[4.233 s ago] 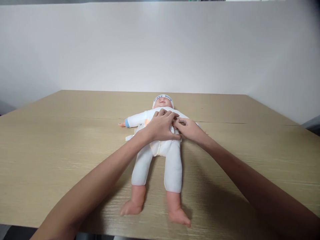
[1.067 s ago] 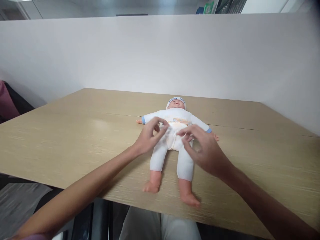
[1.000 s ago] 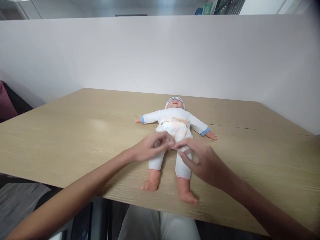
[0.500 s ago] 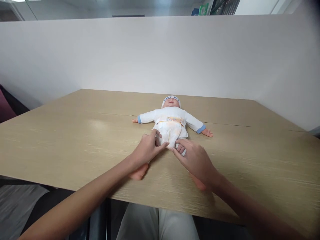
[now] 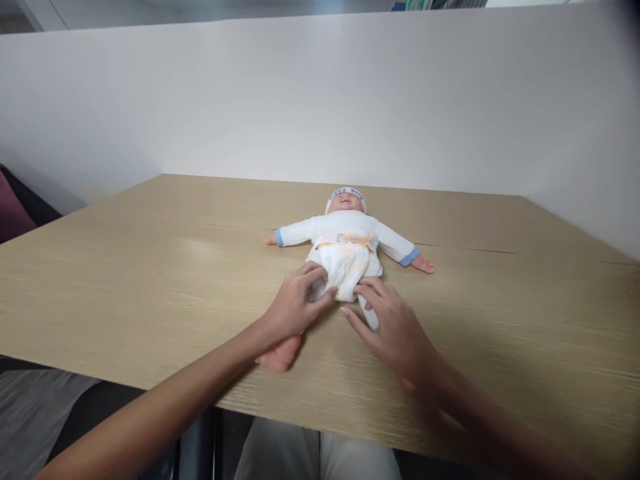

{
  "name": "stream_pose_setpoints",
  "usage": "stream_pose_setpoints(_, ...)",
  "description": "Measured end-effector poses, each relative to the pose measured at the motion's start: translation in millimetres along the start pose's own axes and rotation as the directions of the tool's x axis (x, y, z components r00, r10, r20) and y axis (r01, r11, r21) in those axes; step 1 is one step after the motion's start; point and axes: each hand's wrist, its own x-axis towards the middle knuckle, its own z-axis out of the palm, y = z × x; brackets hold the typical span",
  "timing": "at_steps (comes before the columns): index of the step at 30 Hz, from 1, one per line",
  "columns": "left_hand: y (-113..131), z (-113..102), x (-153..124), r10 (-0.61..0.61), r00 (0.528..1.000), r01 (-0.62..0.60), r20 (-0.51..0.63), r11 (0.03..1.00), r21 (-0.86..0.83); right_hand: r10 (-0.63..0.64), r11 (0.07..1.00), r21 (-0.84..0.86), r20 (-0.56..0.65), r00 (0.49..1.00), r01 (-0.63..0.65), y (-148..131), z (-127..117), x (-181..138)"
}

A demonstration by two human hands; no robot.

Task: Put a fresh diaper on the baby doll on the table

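A baby doll (image 5: pixel 347 223) in a white top with blue cuffs and a lettered headband lies face up, arms spread, feet toward me. Around its hips is a white diaper (image 5: pixel 345 267) with an orange-edged waistband. At the diaper's left leg edge, my left hand (image 5: pixel 299 300) is closed, its thumb and fingertips on the material near the crotch. My right hand (image 5: pixel 395 323) is over the doll's other leg, thumb spread away from the fingers, fingertips by the diaper's right leg edge. Both forearms partly cover the doll's legs; one bare foot (image 5: pixel 283 353) shows beneath my left wrist.
The doll lies on a wide light-wood table (image 5: pixel 200 300) with thin seams across it. A white partition (image 5: pixel 300 100) rises behind and along the right. Below the front edge are my legs in light trousers (image 5: pixel 280 450).
My right thumb and fingers have parted from their pinch at the diaper's crotch, moving slightly right and down. My left hand stays at its edge. The view has tilted down a little.
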Motion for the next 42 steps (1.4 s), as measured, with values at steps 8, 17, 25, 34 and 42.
stream_pose_setpoints(8, 2.6, 0.7, -0.7, -0.019, 1.000, 0.019, 0.002, 1.000, 0.014, 0.113, 0.992, 0.058, -0.021, 0.993, -0.112, -3.8, 1.3, 4.4)
stream_pose_setpoints(17, -7.7, 2.8, -3.9, -0.191, 0.980, 0.179, -0.050, 0.966, -0.185, 0.419, 0.824, 0.434, -0.034, 0.907, -0.365, -2.0, -0.4, 7.7)
stream_pose_setpoints(25, -14.7, 4.7, -10.9, -0.362, 0.920, 0.321, -0.153, 0.916, -0.240, 0.491, 0.804, 0.390, -0.009, 0.871, -0.449, 1.6, -10.8, 3.7)
stream_pose_setpoints(34, -12.7, -3.6, -7.2, -0.333, 0.941, 0.320, -0.057, 0.933, -0.163, 0.361, 0.917, 0.169, 0.038, 0.932, -0.362, 4.6, -14.1, 7.6)
stream_pose_setpoints(42, -11.3, -10.4, 5.3, -0.377, 0.897, 0.440, 0.230, 0.804, -0.400, 0.320, 0.895, 0.297, 0.088, 0.943, -0.332, 13.8, -3.8, 16.9)
